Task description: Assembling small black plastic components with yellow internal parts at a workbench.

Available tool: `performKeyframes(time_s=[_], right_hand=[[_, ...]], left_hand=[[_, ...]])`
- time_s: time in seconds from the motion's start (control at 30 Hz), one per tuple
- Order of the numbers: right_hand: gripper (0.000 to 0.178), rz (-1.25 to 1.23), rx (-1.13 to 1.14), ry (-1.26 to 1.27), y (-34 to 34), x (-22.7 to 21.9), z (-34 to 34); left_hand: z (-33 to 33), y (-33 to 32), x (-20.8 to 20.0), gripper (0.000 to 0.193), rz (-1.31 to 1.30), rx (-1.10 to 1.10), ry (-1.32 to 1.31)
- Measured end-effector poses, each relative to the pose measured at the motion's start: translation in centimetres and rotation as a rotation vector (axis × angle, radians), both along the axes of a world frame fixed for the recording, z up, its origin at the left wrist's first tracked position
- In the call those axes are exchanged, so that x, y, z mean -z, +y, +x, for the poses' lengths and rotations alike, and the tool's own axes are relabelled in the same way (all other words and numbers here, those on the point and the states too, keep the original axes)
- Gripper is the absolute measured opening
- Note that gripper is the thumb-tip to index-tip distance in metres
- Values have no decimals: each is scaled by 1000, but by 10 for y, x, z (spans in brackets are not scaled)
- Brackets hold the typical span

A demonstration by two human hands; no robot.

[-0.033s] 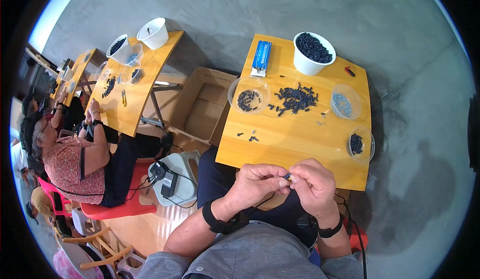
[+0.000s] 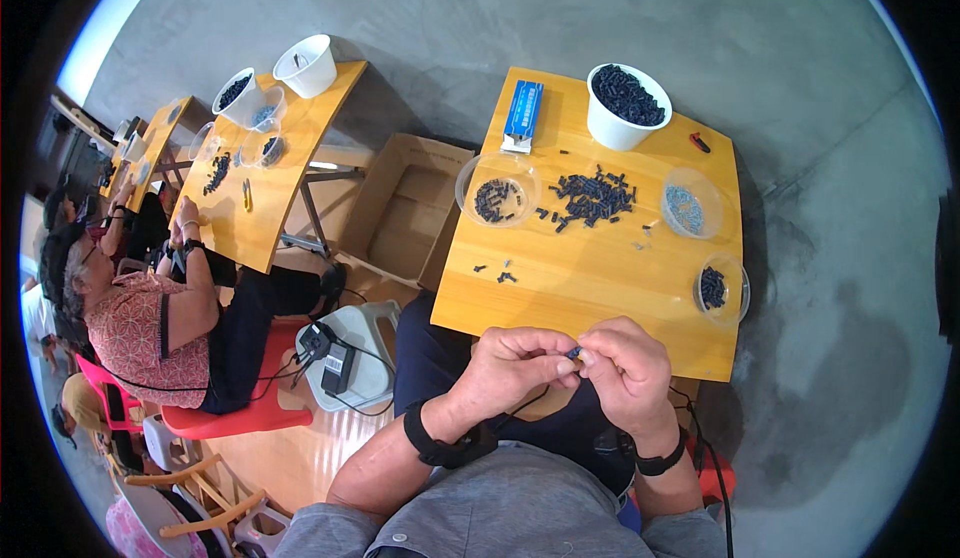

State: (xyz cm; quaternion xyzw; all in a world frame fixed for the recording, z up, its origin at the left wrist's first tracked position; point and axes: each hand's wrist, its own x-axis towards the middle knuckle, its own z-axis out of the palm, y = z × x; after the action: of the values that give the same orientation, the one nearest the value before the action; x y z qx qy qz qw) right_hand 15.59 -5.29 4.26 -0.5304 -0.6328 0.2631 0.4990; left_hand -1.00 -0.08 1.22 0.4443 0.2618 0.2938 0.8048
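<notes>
Just in front of the near table edge, my left hand (image 2: 522, 366) and my right hand (image 2: 630, 370) meet, thumbs and fingertips pinched together. Between them is a small dark piece (image 2: 574, 353), mostly hidden by the fingers; a bit of blue shows on it. Both hands grip it from either side. Beyond them on the wooden table (image 2: 580, 293) lies a loose pile of short black cylindrical pieces (image 2: 594, 198). A few more small black pieces (image 2: 507, 278) lie nearer, at the left.
Round clear tubs hold black pieces (image 2: 495, 201), small light-blue pieces (image 2: 684, 210) and more black pieces (image 2: 712, 288). At the back stand a blue box (image 2: 524, 113), a white bucket (image 2: 615, 130) and red-black cutters (image 2: 699, 142). Left are a cardboard box (image 2: 400, 208) and a seated co-worker (image 2: 150, 328).
</notes>
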Motion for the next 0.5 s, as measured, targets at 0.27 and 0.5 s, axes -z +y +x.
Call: performKeyframes(time_s=[0.27, 0.5], right_hand=[[7, 19, -4, -10, 5, 5, 2], [9, 42, 12, -37, 10, 12, -2]], left_hand=[[0, 6, 2, 16, -28, 35, -41], [-4, 12, 5, 17, -48, 25, -3]])
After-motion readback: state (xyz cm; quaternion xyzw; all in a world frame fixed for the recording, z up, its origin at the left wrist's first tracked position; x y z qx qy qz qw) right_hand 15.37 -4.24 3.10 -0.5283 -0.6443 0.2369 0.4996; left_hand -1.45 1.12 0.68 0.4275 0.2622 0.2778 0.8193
